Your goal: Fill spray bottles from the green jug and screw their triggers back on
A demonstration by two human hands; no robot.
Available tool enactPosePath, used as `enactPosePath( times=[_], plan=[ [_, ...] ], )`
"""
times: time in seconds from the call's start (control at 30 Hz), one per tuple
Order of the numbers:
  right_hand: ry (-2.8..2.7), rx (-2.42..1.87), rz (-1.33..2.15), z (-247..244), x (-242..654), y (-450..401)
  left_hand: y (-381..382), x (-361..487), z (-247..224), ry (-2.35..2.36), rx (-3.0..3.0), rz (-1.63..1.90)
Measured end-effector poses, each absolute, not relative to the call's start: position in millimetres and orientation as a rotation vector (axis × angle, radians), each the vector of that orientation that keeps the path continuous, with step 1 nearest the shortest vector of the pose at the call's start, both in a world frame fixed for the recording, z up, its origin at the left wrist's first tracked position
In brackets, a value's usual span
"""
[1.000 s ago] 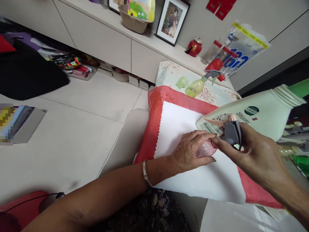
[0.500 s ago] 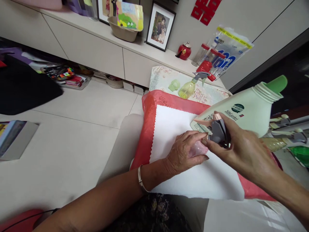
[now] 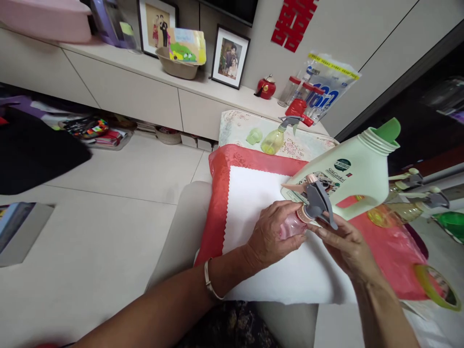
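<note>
My left hand point(image 3: 270, 232) is wrapped round a small pink spray bottle point(image 3: 291, 225) over a white cloth point(image 3: 242, 203). A grey spray head point(image 3: 319, 200) sits at the bottle's neck, tilted up to the right. My right hand point(image 3: 346, 246) has its fingers bent just below the spray head, with the fingertips at the neck; its far fingers reach behind the trigger. Behind my hands stands a large pale green jug point(image 3: 348, 174) with a green spout, leaning to the right. The white cloth lies on a red cover point(image 3: 217, 208).
On the flowered table cover point(image 3: 235, 123) are a yellow spray bottle point(image 3: 272, 141) and a pale green cap point(image 3: 254, 136). More spray bottles point(image 3: 398, 212) lie at the right, with a tape roll point(image 3: 437, 286) nearer me. A low cabinet point(image 3: 126, 87) runs along the wall.
My right hand has moved from over the grey spray head to beneath it, uncovering the head and trigger. My left hand keeps its hold on the pink bottle. The camera view has shifted slightly.
</note>
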State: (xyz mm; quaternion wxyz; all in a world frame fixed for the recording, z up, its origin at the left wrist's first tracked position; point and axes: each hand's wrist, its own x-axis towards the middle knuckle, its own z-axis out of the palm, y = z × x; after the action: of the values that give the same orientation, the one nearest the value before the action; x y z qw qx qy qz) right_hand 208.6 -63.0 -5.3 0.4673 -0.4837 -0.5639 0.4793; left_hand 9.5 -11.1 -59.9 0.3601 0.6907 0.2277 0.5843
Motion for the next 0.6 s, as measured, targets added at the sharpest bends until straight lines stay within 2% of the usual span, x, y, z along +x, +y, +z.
enactPosePath(
  times=[0.1, 0.6],
  plan=[
    [-1.426, -1.115, 1.125, -20, 192, -60, -11, 9, -60, 0.562, 1.789, 1.508],
    [-1.472, -1.001, 0.943, -24, 166, -38, -13, 8, -63, 0.587, 1.829, 1.448]
  ],
)
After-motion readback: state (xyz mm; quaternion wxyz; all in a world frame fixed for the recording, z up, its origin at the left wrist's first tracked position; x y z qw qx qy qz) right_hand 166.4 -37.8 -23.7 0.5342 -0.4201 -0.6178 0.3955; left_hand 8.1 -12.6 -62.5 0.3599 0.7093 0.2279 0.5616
